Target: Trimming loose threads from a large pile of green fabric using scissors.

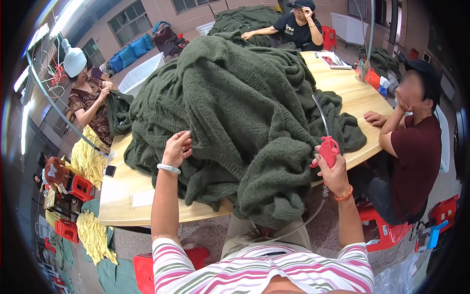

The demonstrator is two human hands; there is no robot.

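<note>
A big heap of dark green knit garments [230,93] covers the middle of the table and hangs over its near edge toward my lap. My left hand [177,148] is at the left side of the heap, fingers curled in and thumb pressed to them beside a ribbed edge of the knit. Whatever it pinches, if anything, cannot be made out. In my right hand [334,175] is a red air blow gun [329,151]. Its long thin metal nozzle points up and away, over the right part of the heap. From its handle a clear hose [313,215] loops down across my lap.
Around the wooden table [117,206] are three people: one standing left with a green garment [120,111], one far, one seated right. A phone [110,171] and white paper [143,198] lie at the left edge. Yellow garments [95,235] and red stools [384,228] stand nearby.
</note>
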